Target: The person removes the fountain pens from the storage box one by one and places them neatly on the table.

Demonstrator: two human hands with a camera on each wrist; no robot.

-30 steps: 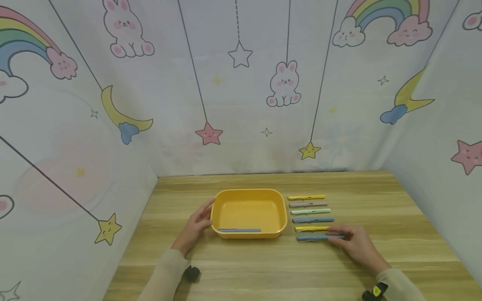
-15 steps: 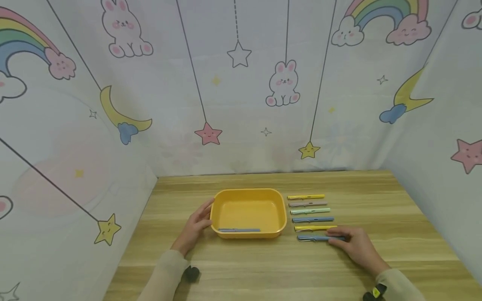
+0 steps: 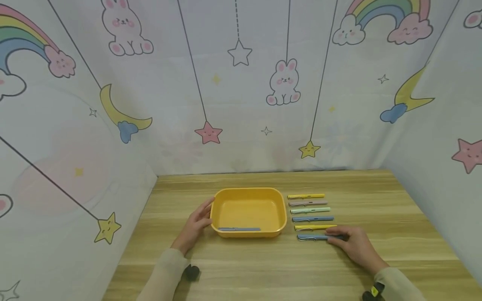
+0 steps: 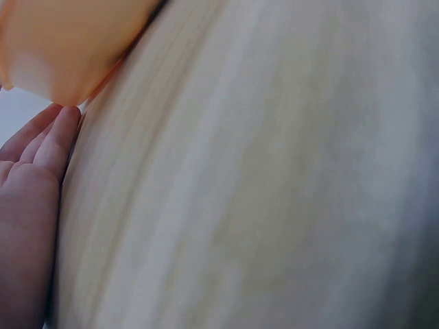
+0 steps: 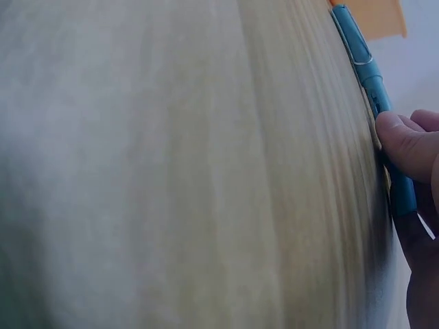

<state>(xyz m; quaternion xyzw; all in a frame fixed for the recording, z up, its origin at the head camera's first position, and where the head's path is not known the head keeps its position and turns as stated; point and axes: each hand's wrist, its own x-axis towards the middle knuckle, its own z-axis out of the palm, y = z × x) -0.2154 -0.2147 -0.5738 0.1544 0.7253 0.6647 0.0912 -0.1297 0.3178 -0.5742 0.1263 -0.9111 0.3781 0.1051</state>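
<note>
My right hand [image 3: 355, 246] pinches the barrel end of a blue pen [image 3: 310, 237], the nearest in a row on the table. In the right wrist view, thumb and fingers are on the blue pen [image 5: 358, 48], whose clip shows at the far end. A yellow pen [image 3: 310, 228] lies just beyond, its end by my fingertips. My left hand [image 3: 193, 230] rests with extended fingers against the left side of a yellow plastic tray [image 3: 278, 225]. The left wrist view shows those fingertips at the tray's wall [image 4: 68, 62]. Along the tray's near inner side lies a blue-grey pen [image 3: 241, 229].
Farther back in the row are another blue pen [image 3: 312, 219], a mint green pen [image 3: 310, 210], a pinkish pen [image 3: 308, 203] and a second yellow pen [image 3: 306, 196]. The wood-grain table [image 3: 256, 271] is bordered by patterned cloth walls [image 3: 241, 104].
Both hands and the pens stay almost where they were. Only a slight shift of the head view shows.
</note>
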